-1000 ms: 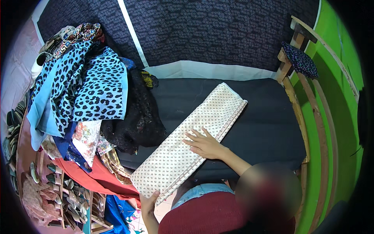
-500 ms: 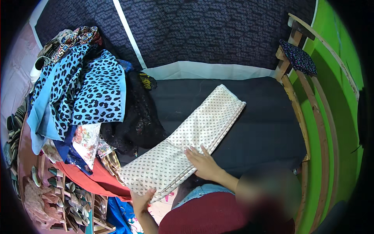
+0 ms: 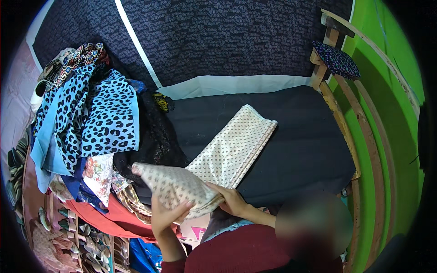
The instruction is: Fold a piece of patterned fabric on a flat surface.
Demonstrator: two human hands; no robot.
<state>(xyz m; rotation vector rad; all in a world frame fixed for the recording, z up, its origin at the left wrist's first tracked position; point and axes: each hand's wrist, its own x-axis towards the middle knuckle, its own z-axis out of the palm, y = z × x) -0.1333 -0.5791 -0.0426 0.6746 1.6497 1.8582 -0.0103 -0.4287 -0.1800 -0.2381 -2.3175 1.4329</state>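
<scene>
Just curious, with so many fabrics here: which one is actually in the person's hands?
The cream dotted cloth, lying folded on the dark surface. The left hand lifts its near end and the right hand presses it; the blue leopard-print fabric lies untouched.

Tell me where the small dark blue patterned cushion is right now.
In the head view, the small dark blue patterned cushion sits at the upper right, on top of the curved wooden frame, against the green wall.
</scene>
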